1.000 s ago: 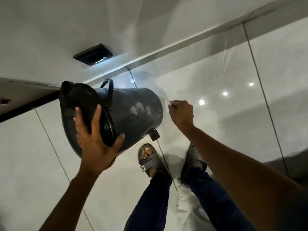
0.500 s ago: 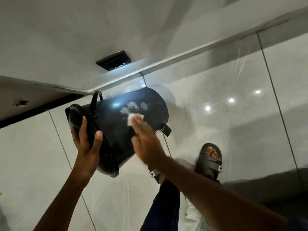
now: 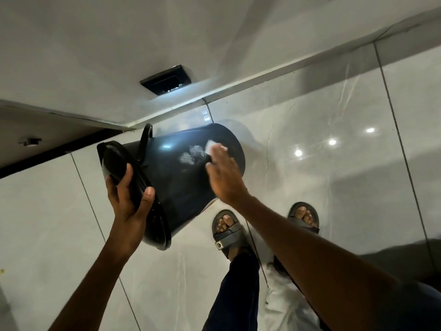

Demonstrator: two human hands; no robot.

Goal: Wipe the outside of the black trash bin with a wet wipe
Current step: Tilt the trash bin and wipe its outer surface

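The black trash bin [image 3: 176, 177] is held in the air, tipped on its side, with its lidded top toward me and its base pointing away. My left hand [image 3: 128, 199] grips the lid and rim at the bin's near end. My right hand [image 3: 223, 175] lies flat on the bin's side wall and presses a white wet wipe [image 3: 210, 145] against it near the base. Pale smudges [image 3: 191, 155] show on the wall just left of the wipe. The bin's handle loop [image 3: 146, 139] sticks up behind the lid.
Glossy white floor tiles [image 3: 334, 163] lie below, meeting a white wall with a skirting strip [image 3: 274, 75]. A black wall plate [image 3: 165, 80] sits low on the wall. My feet in grey sandals [image 3: 226, 230] stand under the bin. White cloth [image 3: 284, 302] lies between my legs.
My right hand came from beyond the bin's base onto its side wall and slid the wipe toward the base. The bin turned a little, and my left hand shifted on the lid.
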